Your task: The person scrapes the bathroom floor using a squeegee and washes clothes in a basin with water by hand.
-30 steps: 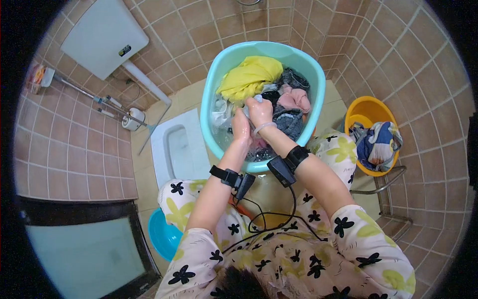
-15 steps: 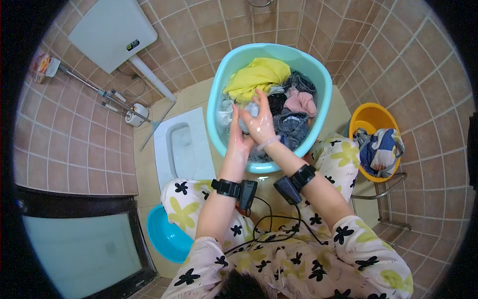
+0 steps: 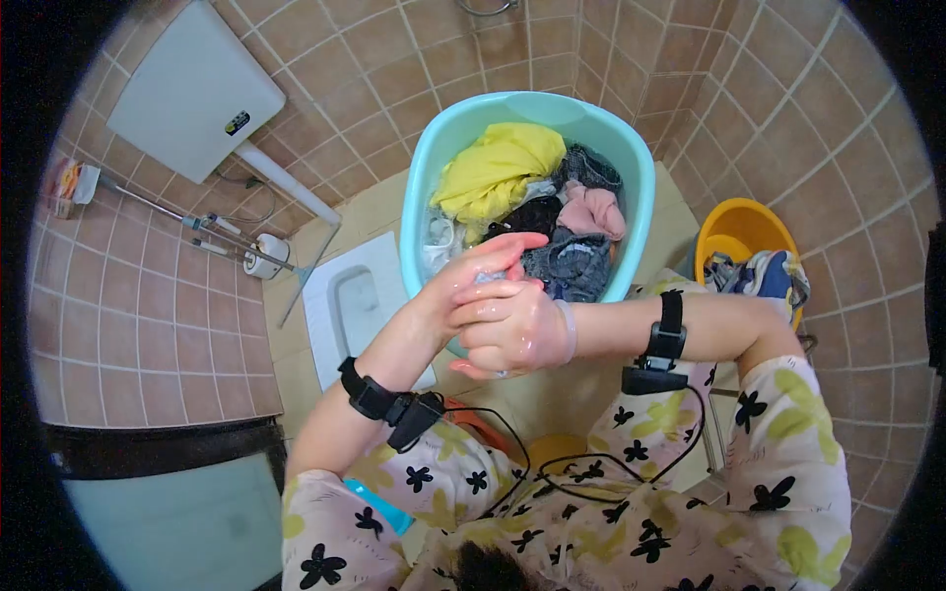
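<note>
My left hand and my right hand are pressed together over the near rim of a turquoise tub. Both look wet. A bit of pale, wet material shows between them, mostly hidden; I cannot make out what it is. The fingers of my right hand curl across my left palm. In the tub's water lie a yellow cloth, a pink cloth, a black garment, dark denim and a white piece at the left.
A yellow-orange bucket holding blue and white clothes stands at the right. Left of the tub is a white squat toilet. A blue basin shows partly behind my leg. Cables hang between my forearms.
My hands have moved up out of the tub and nearer to me, and have come together, my right fingers folding over my left hand. The view has shifted slightly.
</note>
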{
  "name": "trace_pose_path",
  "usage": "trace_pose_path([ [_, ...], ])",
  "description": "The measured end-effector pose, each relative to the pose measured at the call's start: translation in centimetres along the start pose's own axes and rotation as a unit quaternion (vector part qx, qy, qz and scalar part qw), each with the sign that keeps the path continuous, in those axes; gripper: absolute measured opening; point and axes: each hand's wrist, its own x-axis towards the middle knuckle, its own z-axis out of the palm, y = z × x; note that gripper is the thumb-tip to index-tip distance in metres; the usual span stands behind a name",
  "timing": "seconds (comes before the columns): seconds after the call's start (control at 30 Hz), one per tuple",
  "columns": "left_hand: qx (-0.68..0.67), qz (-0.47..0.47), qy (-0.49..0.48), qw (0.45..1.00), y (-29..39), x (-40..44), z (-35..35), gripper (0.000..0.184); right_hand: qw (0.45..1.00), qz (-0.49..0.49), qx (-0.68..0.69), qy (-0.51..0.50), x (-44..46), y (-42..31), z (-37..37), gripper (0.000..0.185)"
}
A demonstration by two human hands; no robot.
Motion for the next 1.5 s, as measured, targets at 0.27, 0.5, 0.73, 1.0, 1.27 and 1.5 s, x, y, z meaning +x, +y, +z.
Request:
trace_pose_path([
  [0.27,0.134,-0.161,0.056,0.976,-2.1,4.5,-1.3,0.02,0.976,-0.098,0.086,-0.173,-3.4,1.3,-0.2,0.014],
  [0.5,0.493,-0.208,0.116,0.837,-4.4,9.7,-4.0,0.021,0.848,-0.101,0.012,-0.521,-5.4,3.0,2.5,0.01],
  [0.73,0.867,-0.082,-0.069,0.486,-5.7,11.8,-4.8,0.023,0.795,-0.08,-0.039,-0.6,-9.0,5.0,6.4,0.013],
  [1.0,0.528,0.12,0.434,0.72,1.5,7.8,-13.3,0.043,0.94,-0.072,-0.049,-0.329,-6.4,7.1,3.0,0.023],
  [1.27,0.046,0.31,0.669,0.674,-0.1,-25.8,-25.4,0.044,0.771,0.579,-0.094,-0.248,-14.8,21.2,2.4,0.02],
  [1.5,0.265,-0.046,0.699,0.663,-28.4,-46.6,-25.7,0.045,0.581,0.761,-0.182,-0.222,-22.1,22.5,5.8,0.055],
])
